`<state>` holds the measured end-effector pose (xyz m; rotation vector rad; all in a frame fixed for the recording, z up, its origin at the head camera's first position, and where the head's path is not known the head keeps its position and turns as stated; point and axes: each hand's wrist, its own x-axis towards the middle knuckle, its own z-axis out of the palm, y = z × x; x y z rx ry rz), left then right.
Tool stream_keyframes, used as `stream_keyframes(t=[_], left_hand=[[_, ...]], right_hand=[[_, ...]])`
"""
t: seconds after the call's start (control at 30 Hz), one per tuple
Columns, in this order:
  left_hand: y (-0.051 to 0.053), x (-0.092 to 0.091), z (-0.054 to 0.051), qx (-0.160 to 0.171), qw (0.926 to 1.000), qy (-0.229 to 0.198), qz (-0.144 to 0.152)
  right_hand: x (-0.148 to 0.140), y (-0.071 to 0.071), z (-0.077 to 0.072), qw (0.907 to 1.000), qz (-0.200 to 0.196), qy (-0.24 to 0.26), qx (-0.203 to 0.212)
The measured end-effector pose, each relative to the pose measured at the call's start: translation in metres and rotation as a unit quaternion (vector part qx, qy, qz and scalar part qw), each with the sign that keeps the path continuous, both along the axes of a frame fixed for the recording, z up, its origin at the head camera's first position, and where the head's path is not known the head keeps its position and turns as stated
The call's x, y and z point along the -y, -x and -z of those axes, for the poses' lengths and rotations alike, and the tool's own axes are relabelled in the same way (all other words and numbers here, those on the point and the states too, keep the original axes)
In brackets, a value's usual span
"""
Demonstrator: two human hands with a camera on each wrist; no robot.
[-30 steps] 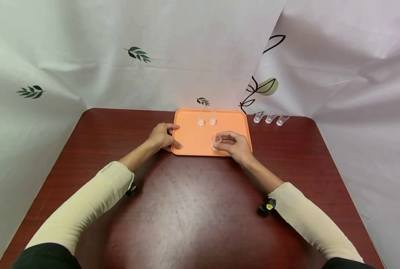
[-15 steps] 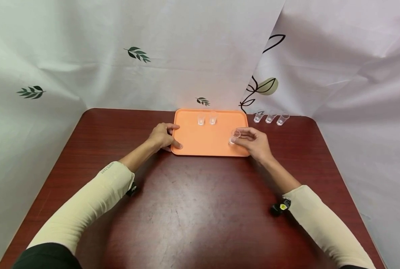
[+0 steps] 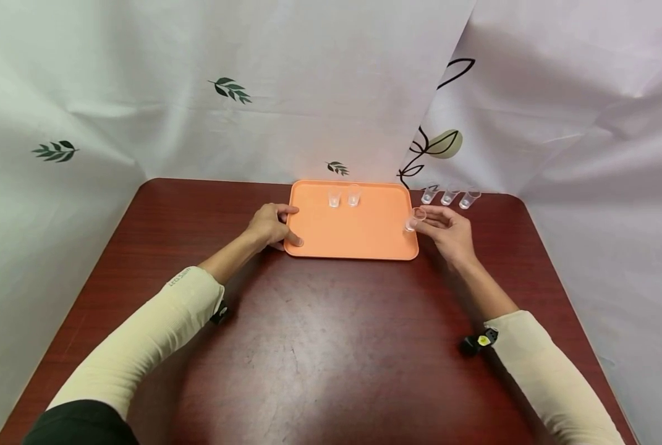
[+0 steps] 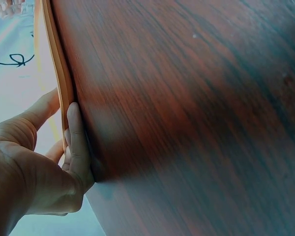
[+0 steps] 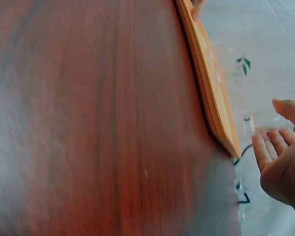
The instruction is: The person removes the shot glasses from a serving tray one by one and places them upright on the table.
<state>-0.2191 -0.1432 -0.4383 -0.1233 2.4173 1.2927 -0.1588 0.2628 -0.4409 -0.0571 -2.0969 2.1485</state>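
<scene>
An orange tray (image 3: 353, 232) lies near the table's far edge. My left hand (image 3: 268, 225) grips its left side, thumb over the rim; in the left wrist view, fingers (image 4: 74, 125) press its underside. My right hand (image 3: 453, 236) holds a small clear plastic cup (image 3: 411, 225), tilted, above the tray's right edge. The right wrist view shows this clear cup (image 5: 265, 121) between thumb and fingers. Two similar cups, one on the left (image 3: 334, 199) and one on the right (image 3: 354, 196), stand side by side at the back of the tray.
Three more clear cups, left (image 3: 429, 194), middle (image 3: 449, 196) and right (image 3: 468, 198), stand in a row on the dark red wooden table (image 3: 319, 346), right of the tray. Behind the table hangs a pale curtain (image 3: 158, 74) with leaf prints.
My right hand has carried the cup rightward and slightly back, from the tray's front middle to its right edge. The left hand, tray and other cups stay put.
</scene>
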Motion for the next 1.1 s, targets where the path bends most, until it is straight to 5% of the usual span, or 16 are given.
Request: stream_keyframes(t=[0.17,0.2,0.53,0.63,0.87,1.1], left_hand=[[-0.001,0.0,-0.002,-0.002,1.0,-0.003,0.006],[-0.008,-0.004,-0.012,-0.002,1.0,0.006,0.003],[-0.007,-0.002,-0.011,-0.001,1.0,-0.001,-0.001],[-0.005,-0.003,-0.009,0.0,1.0,0.002,0.0],[0.015,0.004,0.018,0.004,1.0,0.001,-0.005],[0.012,0.003,0.014,0.008,0.9999,0.002,-0.008]], right_hand=[[-0.015,0.007,-0.001,0.9995,0.029,0.005,0.007],[-0.018,0.008,-0.001,0.9992,0.038,0.003,0.01],[-0.04,0.021,0.006,0.9947,0.097,0.013,0.031],[-0.046,0.023,0.008,0.9929,0.111,0.013,0.04],[-0.06,0.027,0.011,0.9888,0.14,0.008,0.051],[-0.075,0.028,0.012,0.9832,0.171,0.034,0.054]])
